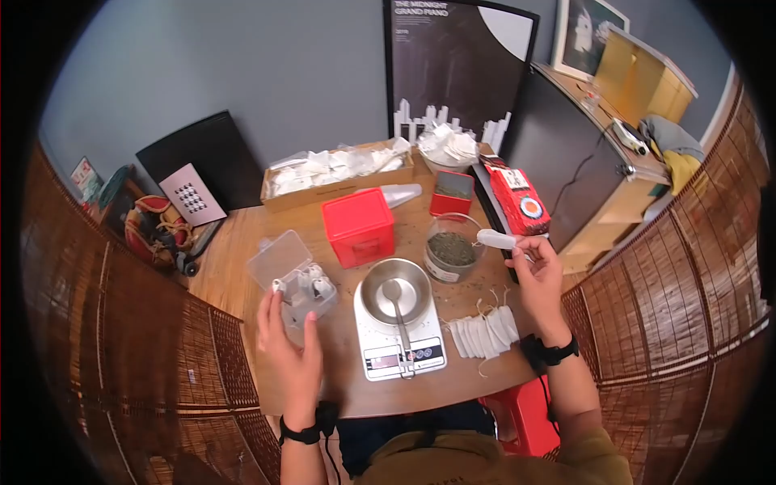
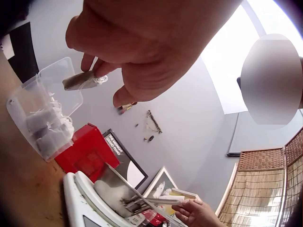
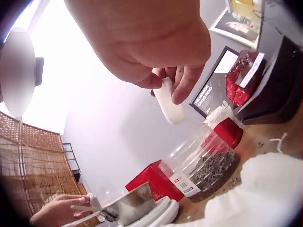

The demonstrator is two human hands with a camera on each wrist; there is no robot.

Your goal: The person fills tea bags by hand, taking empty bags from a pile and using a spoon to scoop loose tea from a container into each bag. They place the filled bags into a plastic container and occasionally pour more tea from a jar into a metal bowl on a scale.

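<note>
Between the fingertips of my left hand [image 1: 293,356] [image 2: 142,42] is a small filled bag [image 1: 279,286] [image 2: 78,81] with white string, held over an open clear plastic box [image 1: 297,317] [image 2: 23,111] containing several similar bags. My right hand [image 1: 540,283] [image 3: 151,42] pinches a flat white pouch [image 1: 496,239] [image 3: 169,103] beside and above a clear tub [image 1: 453,271] [image 3: 187,163] of dark dried leaves. A metal bowl [image 1: 374,303] with a spoon [image 1: 396,307] stands on a white scale [image 1: 376,368] between the hands.
Several white pouches with strings [image 1: 485,333] lie in a row at the right front. Behind the scale stand a red box [image 1: 358,226], a smaller red tin [image 1: 451,204] and a cardboard box [image 1: 339,192] of white packets. A red package [image 1: 517,198] is at the back right.
</note>
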